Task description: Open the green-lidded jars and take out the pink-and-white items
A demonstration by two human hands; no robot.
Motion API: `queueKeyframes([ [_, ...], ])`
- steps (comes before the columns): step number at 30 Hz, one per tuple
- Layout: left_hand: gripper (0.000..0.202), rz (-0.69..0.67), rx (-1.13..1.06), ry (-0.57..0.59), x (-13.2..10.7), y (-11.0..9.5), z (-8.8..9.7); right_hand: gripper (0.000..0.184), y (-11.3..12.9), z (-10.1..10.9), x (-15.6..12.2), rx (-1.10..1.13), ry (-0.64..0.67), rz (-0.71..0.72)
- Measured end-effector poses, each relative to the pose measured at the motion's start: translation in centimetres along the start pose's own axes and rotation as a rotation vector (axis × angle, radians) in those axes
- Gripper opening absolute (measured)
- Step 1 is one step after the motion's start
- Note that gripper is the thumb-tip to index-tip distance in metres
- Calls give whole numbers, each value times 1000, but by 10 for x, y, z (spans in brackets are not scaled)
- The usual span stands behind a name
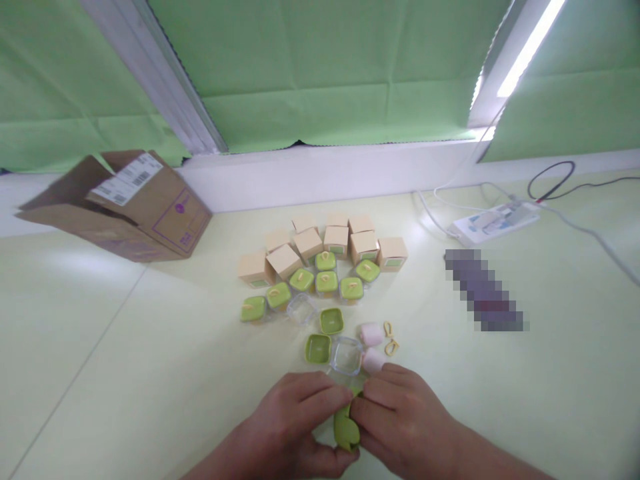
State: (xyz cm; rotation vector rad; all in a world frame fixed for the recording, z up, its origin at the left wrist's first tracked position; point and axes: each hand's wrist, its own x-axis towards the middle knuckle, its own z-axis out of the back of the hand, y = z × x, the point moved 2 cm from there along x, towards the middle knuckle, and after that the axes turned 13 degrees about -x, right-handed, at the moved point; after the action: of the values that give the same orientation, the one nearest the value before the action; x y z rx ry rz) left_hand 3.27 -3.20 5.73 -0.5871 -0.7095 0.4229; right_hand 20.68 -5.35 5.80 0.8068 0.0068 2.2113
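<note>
"how do the hands sit?"
"left hand (295, 420) half curled, digits holding the far and near ends of the folded green piece (345, 430); right hand (400, 413) bent tighter, fingers gripping its right side."
"where does it point?"
"it's between both hands, long axis running away from the person."
"room?"
"pale surface (125, 373) spreads out either side; a clear container (346, 355) and pink cylinder (373, 361) sit just beyond."

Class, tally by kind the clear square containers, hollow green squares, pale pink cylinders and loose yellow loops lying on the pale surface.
Clear square containers with green lids: 7
Open clear square containers: 2
Hollow green squares: 2
Pale pink cylinders: 2
Loose yellow loops: 2
Total: 15
</note>
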Motion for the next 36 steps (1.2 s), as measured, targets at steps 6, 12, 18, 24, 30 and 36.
queueKeyframes([
  [6, 38, 5, -73, -97, 2, -2, 1, 32, 0, 5, 0, -46, -59, 4],
  [12, 41, -6, -68, -148, 5, -4, 2, 32, 0, 7, 4, 22, -84, 30],
  [18, 43, -25, -91, -123, 1, 0, 1, 36, -1, 4, 4, -2, -111, 14],
  [24, 43, 11, -119, -97, -2, 2, -1, 37, 0, 3, 3, -33, -103, 25],
  [30, 46, -30, -148, -96, -2, 2, -1, 34, 0, 6, 2, -78, -104, 39],
  [36, 47, -30, -52, -127, -8, 5, 0, 28, 0, 14, 3, -137, -114, 84],
])
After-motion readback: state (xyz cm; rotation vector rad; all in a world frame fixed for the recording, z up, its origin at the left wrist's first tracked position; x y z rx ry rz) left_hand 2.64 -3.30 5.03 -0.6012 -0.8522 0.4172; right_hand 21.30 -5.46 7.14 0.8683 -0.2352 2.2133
